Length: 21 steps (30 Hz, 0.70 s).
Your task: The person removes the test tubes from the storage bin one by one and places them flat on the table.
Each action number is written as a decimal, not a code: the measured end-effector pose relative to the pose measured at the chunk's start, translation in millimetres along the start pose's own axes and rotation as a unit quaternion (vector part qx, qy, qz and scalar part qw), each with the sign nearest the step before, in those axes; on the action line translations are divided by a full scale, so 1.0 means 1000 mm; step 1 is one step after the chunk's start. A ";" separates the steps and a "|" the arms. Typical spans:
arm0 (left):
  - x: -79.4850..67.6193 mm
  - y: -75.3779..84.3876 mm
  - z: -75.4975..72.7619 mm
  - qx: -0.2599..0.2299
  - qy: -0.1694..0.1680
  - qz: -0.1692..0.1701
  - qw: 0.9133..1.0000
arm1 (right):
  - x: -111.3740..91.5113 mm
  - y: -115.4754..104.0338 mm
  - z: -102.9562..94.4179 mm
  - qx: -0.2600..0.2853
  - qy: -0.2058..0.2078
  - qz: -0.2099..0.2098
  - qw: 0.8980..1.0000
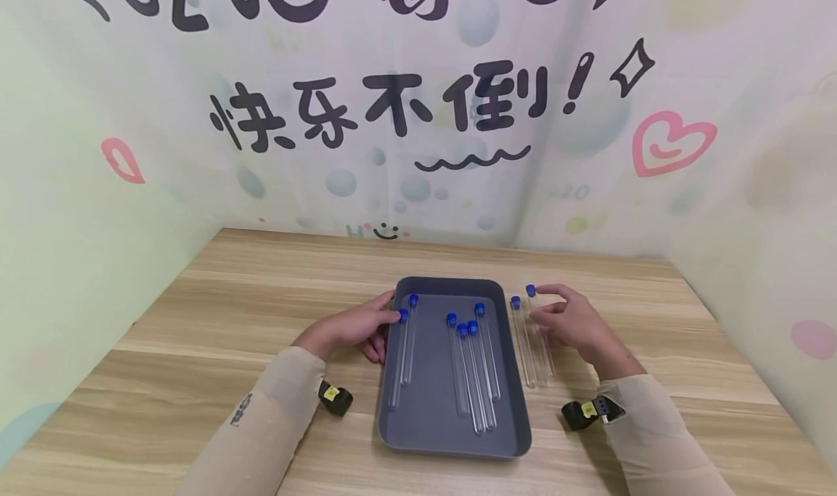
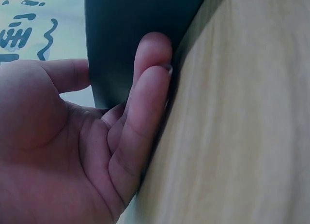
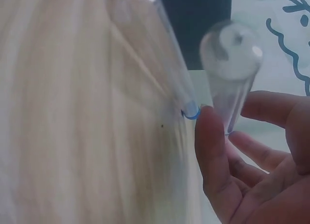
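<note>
A grey tray (image 1: 431,438) sits on the table. My left hand (image 1: 353,330) grips its left wall, the thumb at the rim and the fingers against the outside, as the left wrist view shows. Inside lie several clear test tubes with blue caps: two along the left side, such as one test tube (image 1: 409,343), and a group toward the right. Right of the tray, my right hand (image 1: 575,325) pinches another capped test tube (image 3: 230,54) between thumb and fingers; its rounded end faces the right wrist camera. Beside it, one more test tube (image 1: 524,343) lies on the table.
The wood-grain table (image 1: 229,293) extends around the tray on every side. Behind it hangs a pale printed cloth (image 1: 314,191) with black writing. Each forearm wears a black strap device, such as the right wrist camera (image 1: 578,414).
</note>
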<state>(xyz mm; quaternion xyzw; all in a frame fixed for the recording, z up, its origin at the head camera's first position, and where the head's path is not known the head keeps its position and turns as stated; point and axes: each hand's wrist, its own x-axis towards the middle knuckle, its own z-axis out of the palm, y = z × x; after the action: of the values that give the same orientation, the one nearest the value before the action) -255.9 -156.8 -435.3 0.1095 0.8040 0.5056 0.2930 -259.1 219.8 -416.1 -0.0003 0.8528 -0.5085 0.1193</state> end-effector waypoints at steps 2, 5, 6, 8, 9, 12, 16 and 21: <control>0.000 0.000 0.000 0.001 0.001 -0.001 1.000 | 0.001 0.002 0.000 -0.004 0.002 -0.001 1.000; -0.001 0.001 0.001 0.002 0.003 -0.001 1.000 | 0.001 0.004 0.000 -0.018 0.002 -0.005 1.000; -0.002 0.002 0.001 0.003 0.003 -0.001 1.000 | 0.001 0.004 0.000 -0.023 0.001 -0.006 1.000; -0.002 0.002 0.001 0.003 0.004 -0.001 1.000 | 0.002 0.005 0.001 -0.034 -0.004 -0.007 0.999; -0.002 0.002 0.001 0.004 0.004 -0.001 1.000 | 0.002 0.005 0.001 -0.038 -0.007 -0.008 0.999; -0.002 0.001 0.001 0.003 0.003 -0.001 1.000 | 0.003 0.007 0.002 -0.041 -0.012 -0.007 0.999; -0.001 0.002 0.000 0.003 0.002 -0.002 1.000 | 0.003 0.009 0.002 -0.051 -0.010 -0.007 0.999; -0.001 0.001 0.000 0.003 0.002 -0.002 1.000 | 0.004 0.010 0.003 -0.063 -0.016 -0.007 0.998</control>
<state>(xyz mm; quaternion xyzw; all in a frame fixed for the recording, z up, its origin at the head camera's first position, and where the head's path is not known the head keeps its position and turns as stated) -254.8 -156.9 -433.9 0.1075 0.8063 0.5029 0.2924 -260.7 221.5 -426.8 -0.0224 0.8809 -0.4548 0.1291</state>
